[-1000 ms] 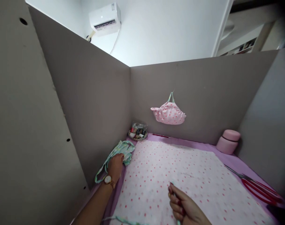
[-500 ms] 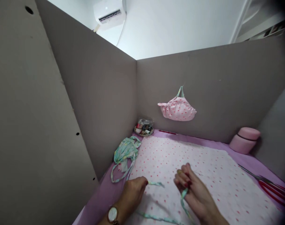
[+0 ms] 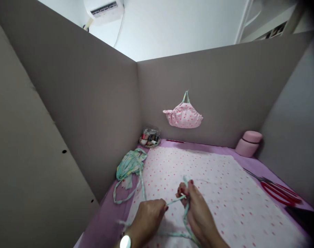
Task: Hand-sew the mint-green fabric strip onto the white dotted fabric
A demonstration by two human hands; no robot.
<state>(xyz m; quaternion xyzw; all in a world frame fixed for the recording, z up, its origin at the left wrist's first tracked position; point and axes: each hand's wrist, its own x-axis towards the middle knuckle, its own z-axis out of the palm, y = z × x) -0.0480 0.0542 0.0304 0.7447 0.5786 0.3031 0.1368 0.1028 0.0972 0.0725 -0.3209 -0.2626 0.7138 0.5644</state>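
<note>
A narrow mint-green fabric strip (image 3: 175, 200) stretches between my two hands. My left hand (image 3: 149, 217), a watch on its wrist, is closed with thumb and fingers pinching one stretch of it. My right hand (image 3: 195, 206) is closed around another part, and a short end sticks up above its fingertips. More of the strip hangs below the right hand and runs left across the white cloth with pink dots (image 3: 177, 163) under both hands. A bundle of the same green fabric (image 3: 131, 164) lies beyond my left hand.
Red-handled scissors (image 3: 278, 191) lie on the right. A pink lidded jar (image 3: 249, 144) stands at the back right. At the back left sits a small basket of sewing bits (image 3: 149, 140). A dotted pink fabric pouch (image 3: 184, 116) hangs on the grey panel (image 3: 211, 75). Purple cloth (image 3: 109, 213) covers the table.
My hands have come closer together, and the strip now spans from the left fingers to the right ones. The right hand's end of the strip now points up. The view has shifted right.
</note>
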